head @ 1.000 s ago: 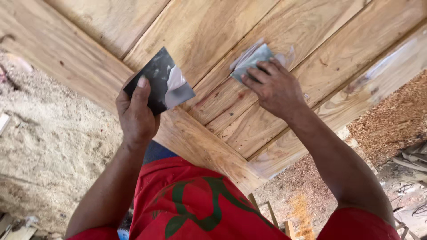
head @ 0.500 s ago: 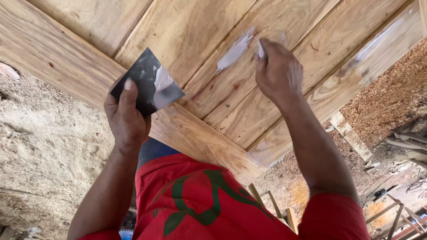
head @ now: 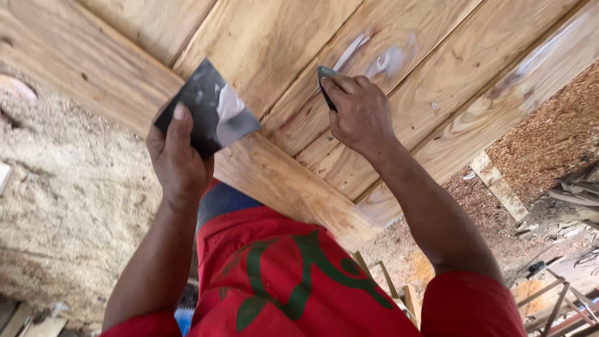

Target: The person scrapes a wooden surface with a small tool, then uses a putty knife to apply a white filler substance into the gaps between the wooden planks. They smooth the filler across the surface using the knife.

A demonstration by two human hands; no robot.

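The right hand now sits lower and further left in the frame than half a second ago, drawn back down along the groove of the wooden panel. The scraper blade shows again at its fingertips. Pale filler smears lie exposed at upper centre, thinner and more spread out.

Sawdust is piled thick all over the floor on one side, pale and fluffy. The other side has darker reddish wood shavings heaped up, with a few offcut planks lying in them. A wooden frame pokes up lower down, and there's a red shirt with a green pattern.
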